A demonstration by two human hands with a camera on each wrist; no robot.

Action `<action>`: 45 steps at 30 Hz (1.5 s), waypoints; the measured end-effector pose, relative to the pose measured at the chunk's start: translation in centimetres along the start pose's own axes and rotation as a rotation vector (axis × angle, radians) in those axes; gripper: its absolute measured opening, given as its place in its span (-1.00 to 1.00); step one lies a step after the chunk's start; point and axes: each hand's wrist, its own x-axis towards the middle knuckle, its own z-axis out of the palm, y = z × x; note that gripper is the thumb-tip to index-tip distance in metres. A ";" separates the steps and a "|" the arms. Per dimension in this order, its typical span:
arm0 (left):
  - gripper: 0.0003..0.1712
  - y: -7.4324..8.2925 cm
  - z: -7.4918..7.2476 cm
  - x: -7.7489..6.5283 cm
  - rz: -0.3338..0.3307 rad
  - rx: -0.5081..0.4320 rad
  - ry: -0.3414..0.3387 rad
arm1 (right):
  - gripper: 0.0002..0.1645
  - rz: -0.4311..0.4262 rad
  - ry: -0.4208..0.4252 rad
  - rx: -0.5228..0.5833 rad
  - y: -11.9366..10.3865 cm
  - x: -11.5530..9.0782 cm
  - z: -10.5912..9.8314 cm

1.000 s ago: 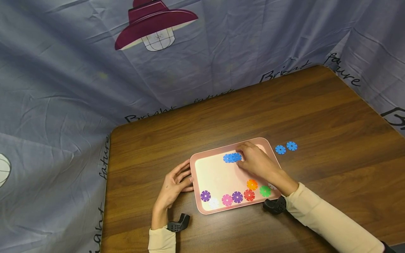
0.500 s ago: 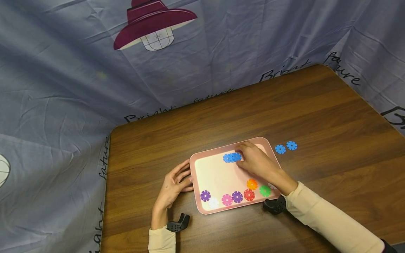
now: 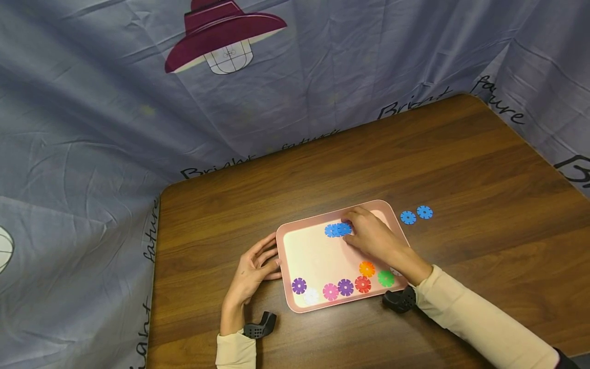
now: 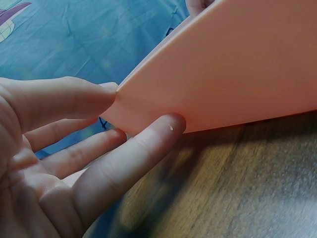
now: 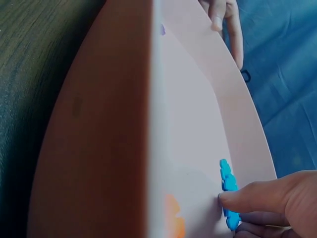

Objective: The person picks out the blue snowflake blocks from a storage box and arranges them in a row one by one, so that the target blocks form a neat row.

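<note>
A pink tray (image 3: pixel 318 256) lies on the wooden table, tilted slightly in the head view. At its left end my left hand (image 3: pixel 251 269) has its fingers spread, with fingertips (image 4: pixel 171 124) touching the outer wall. Inside the tray, near the far wall, my right hand (image 3: pixel 375 238) pinches a short row of overlapping blue notched plastic discs (image 3: pixel 336 230) between thumb and fingers. In the right wrist view the thumb (image 5: pixel 247 195) presses on the near side of the blue discs, which stand on edge there; the other fingers are partly hidden behind them.
Loose discs lie along the tray's near side: purple (image 3: pixel 299 286), white (image 3: pixel 311 295), pink (image 3: pixel 330 292), a second purple, red (image 3: pixel 362 284), orange (image 3: pixel 367 269) and green (image 3: pixel 386 279). Right of the tray, two blue discs (image 3: pixel 408 218) rest on the table (image 3: pixel 461 169). A printed curtain (image 3: pixel 322 66) hangs behind.
</note>
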 end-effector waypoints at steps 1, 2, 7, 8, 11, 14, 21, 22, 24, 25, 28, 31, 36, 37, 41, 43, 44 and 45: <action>-0.28 0.0 0.0 0.0 0.002 -0.001 0.000 | -0.53 0.000 0.001 0.002 0.0 0.0 0.0; -0.27 0.0 0.0 0.0 0.005 0.000 -0.003 | -0.54 0.000 0.002 0.004 0.0 0.0 0.0; -0.26 0.0 0.0 0.0 0.011 0.007 -0.010 | -0.59 0.001 0.005 0.005 0.0 0.0 0.0; -0.26 0.0 0.0 0.0 0.011 0.008 -0.009 | -0.59 0.001 0.004 0.004 0.0 0.0 0.0; -0.26 -0.1 0.0 0.0 0.011 0.014 -0.006 | -0.59 0.003 0.005 0.007 0.0 0.0 0.1; -0.27 -0.1 -0.1 0.1 0.021 0.024 -0.008 | -0.59 0.010 0.005 0.009 0.0 0.0 0.1; -0.27 -0.1 -0.1 0.1 0.025 0.014 -0.011 | -0.58 0.021 -0.001 0.011 -0.1 0.0 0.0; -0.27 -0.1 0.0 0.1 0.022 0.012 -0.009 | -0.58 0.019 0.000 0.012 -0.1 0.0 0.1; -0.27 0.0 0.0 0.1 0.017 0.012 -0.009 | -0.58 0.022 -0.001 0.016 0.0 0.0 0.1; -0.27 0.0 0.0 0.1 0.013 0.013 -0.009 | -0.58 0.021 -0.001 0.016 0.0 0.1 0.1; -0.27 0.0 0.0 0.1 0.006 0.017 -0.010 | -0.58 0.021 -0.005 0.019 0.0 0.0 0.1; -0.28 0.0 0.0 0.0 0.005 0.015 -0.003 | -0.57 0.019 -0.001 0.021 0.0 0.0 0.1; -0.27 0.0 0.1 0.0 0.011 0.011 0.002 | -0.57 0.018 0.018 0.023 0.0 -0.1 -0.1; -0.27 -0.1 0.1 0.0 0.010 0.010 0.003 | -0.57 0.019 0.020 0.024 0.0 -0.1 -0.2; -0.28 0.0 0.1 0.0 0.005 0.009 0.006 | -0.56 0.009 0.033 0.020 0.0 -0.2 -0.4; -0.28 0.0 0.1 0.0 0.001 0.010 0.007 | -0.56 -0.002 0.044 0.011 0.0 -0.2 -0.5; -0.28 0.0 0.1 0.0 0.000 0.012 0.007 | -0.56 -0.009 0.051 0.008 0.0 -0.2 -0.6; -0.27 0.0 0.1 0.0 0.000 0.013 0.007 | -0.57 -0.017 0.059 0.007 -0.1 -0.2 -0.6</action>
